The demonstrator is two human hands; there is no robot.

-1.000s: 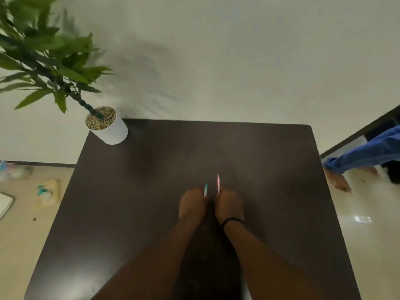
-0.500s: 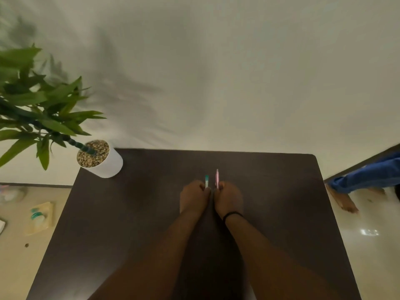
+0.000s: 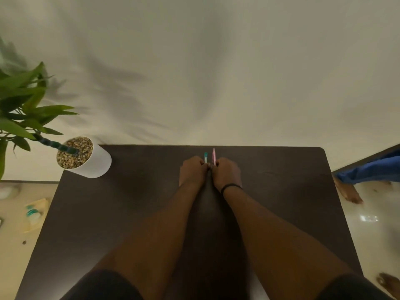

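Both my hands are stretched side by side over a dark brown table [image 3: 134,213], near its far edge. My left hand [image 3: 192,169] grips a thin white pen with a teal tip [image 3: 205,157], which sticks up out of the fist. My right hand [image 3: 227,173], with a black band on the wrist, grips a thin pink pen [image 3: 214,155] that also points away from me. The two fists touch at the knuckles. The lower parts of both pens are hidden inside the fists.
A white pot [image 3: 91,161] filled with pebbles holds a leafy green plant [image 3: 23,109] at the table's far left corner. A pale wall rises just behind the table. Small items lie on the floor [image 3: 32,213] at left. A person's blue-trousered leg and bare foot [image 3: 348,191] stand at right.
My hands have pushed farther away across the table with both pens, now close to its far edge. The view has tilted up, showing more wall.
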